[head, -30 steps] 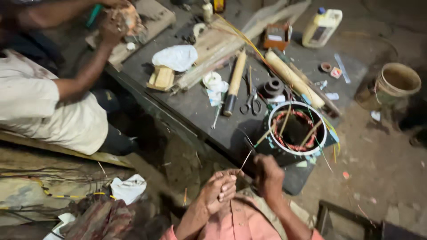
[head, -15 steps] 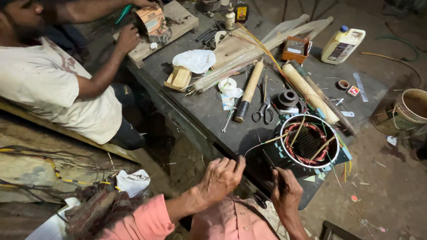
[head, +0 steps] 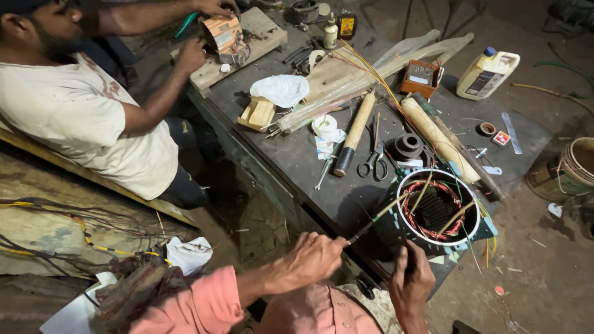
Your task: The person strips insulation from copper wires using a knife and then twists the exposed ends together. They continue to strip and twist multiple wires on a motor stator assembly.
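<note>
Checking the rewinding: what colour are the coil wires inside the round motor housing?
Reddish copper, ringing the inside of the motor housing; clearest in the head view.

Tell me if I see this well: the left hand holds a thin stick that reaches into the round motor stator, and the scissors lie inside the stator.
Not quite. In the head view the scissors lie on the dark bench, beside the stator, not inside it. The rest is right: the left hand holds the thin stick reaching into the stator.

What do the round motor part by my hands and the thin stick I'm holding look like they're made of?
Round motor part: a pale, dull metal ring, probably steel or aluminium, with reddish shiny coils inside that look like enamelled copper wire. Thin stick, pinched in the left hand: pale tan and matte, likely bamboo or wood. The right hand holds nothing visible.
</note>
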`<act>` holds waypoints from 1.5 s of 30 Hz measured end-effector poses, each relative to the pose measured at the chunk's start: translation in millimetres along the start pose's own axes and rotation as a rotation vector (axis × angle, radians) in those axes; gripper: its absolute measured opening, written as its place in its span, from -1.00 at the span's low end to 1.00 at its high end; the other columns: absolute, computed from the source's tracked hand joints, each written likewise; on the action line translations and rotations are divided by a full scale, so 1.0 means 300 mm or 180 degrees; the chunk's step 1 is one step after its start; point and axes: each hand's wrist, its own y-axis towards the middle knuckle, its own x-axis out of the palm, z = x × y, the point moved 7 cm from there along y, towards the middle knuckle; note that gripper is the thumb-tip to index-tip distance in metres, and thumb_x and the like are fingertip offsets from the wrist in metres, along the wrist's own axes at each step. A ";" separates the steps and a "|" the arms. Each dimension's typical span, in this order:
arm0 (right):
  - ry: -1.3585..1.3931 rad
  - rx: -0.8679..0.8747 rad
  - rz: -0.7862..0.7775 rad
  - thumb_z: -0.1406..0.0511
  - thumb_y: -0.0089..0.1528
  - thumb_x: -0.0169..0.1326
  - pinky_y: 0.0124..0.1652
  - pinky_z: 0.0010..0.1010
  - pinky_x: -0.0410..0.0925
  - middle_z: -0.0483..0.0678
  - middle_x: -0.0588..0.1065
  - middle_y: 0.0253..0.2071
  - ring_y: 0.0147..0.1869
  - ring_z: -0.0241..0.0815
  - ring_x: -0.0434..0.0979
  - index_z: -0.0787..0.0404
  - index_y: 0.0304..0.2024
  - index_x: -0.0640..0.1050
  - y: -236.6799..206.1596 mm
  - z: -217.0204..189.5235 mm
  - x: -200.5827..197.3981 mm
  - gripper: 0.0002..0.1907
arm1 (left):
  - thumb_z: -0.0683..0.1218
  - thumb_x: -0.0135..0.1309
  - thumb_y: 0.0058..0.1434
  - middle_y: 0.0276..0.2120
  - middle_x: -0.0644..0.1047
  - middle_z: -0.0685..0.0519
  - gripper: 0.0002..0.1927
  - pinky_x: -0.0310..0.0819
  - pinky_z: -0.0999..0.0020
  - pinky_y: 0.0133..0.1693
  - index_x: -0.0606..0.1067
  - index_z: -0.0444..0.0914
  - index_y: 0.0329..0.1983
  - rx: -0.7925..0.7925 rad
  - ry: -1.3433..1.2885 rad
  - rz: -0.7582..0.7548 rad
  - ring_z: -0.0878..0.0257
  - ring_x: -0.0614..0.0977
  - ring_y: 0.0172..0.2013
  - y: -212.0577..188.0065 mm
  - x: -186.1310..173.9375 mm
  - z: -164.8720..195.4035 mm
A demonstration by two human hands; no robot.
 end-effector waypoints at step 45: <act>0.0367 -0.0882 -0.0793 0.51 0.14 -0.01 -0.28 -0.23 0.43 0.15 0.49 -0.25 -0.24 0.12 0.58 0.26 0.03 0.47 -0.109 -0.141 0.207 -0.61 | -0.21 -0.07 0.41 -0.70 0.25 0.24 -0.77 0.07 0.57 -0.69 0.46 -0.41 0.06 -0.3116 -0.6959 0.0129 0.48 0.21 -0.75 -0.176 0.184 -0.061</act>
